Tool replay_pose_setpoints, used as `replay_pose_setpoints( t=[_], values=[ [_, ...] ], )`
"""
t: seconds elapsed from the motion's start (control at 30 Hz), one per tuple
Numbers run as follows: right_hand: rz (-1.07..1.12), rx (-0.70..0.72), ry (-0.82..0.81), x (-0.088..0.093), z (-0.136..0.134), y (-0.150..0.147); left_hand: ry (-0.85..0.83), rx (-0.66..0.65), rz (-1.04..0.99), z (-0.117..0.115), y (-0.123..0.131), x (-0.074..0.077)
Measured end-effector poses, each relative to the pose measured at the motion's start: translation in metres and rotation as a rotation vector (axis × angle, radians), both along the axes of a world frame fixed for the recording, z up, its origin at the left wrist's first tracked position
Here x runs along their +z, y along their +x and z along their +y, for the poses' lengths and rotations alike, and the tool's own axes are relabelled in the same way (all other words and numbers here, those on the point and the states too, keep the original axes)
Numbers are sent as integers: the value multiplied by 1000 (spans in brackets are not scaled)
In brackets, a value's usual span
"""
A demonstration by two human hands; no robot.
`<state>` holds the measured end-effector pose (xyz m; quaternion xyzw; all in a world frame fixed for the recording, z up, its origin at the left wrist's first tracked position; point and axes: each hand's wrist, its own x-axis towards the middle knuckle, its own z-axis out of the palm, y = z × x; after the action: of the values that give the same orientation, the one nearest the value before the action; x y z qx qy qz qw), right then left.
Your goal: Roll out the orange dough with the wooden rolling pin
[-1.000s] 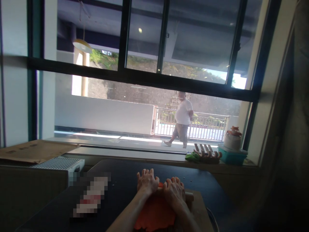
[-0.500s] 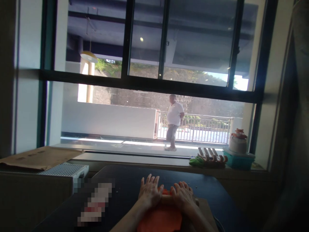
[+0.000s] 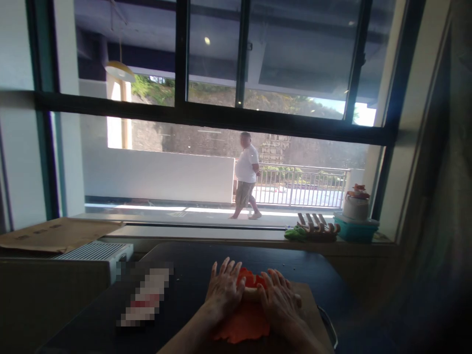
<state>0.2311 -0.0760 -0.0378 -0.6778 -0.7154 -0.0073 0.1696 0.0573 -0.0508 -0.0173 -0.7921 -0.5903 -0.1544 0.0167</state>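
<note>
A sheet of orange dough [image 3: 243, 323] lies flat on a brown board [image 3: 309, 305], its edges ragged. Across it runs a wooden rolling pin [image 3: 252, 294], with dough showing both beyond and in front of it. My left hand [image 3: 224, 289] rests on the pin's left part, palm down and fingers stretched forward. On its right part lies my right hand [image 3: 277, 296], also flat with the fingers extended, and the pin's handle end pokes out beside it. Neither hand wraps round the pin. Both palms partly hide the pin and the dough.
The dark table [image 3: 184, 305] bears a blurred-out item [image 3: 145, 297] at left and small crumbs. A metal handle [image 3: 332, 324] curves beside the board. On the window sill stand a slatted rack [image 3: 319, 227] and a teal box [image 3: 356, 228]. Outside, a person [image 3: 246, 172] walks past.
More orange dough shows beyond the pin than before. Both hands stay flat on the pin. My view has shifted slightly, and the person outside has walked left.
</note>
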Motion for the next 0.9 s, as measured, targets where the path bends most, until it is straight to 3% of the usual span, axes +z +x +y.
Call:
replay_pose_setpoints(
  t=[0.13,0.37,0.47,0.57,0.73,0.83,0.9],
  values=[
    [19,-11,-12,3,12,1,-48,52,7,8,4,3],
    [63,-92,-96,17,67,0,-124,140,-32,54,11,11],
    [64,-107,-105,17,72,-1,-119,139,-29,59,11,12],
    [53,-96,-55,14,58,-3,-107,118,-21,47,10,9],
    [65,-49,-3,6,14,-3,11,32,1,11,4,3],
    [117,-7,-39,3,-8,5,-108,-8,-140,9,-13,-4],
    [174,83,-48,3,-15,13,-215,-51,-354,20,-30,-10]
  ],
)
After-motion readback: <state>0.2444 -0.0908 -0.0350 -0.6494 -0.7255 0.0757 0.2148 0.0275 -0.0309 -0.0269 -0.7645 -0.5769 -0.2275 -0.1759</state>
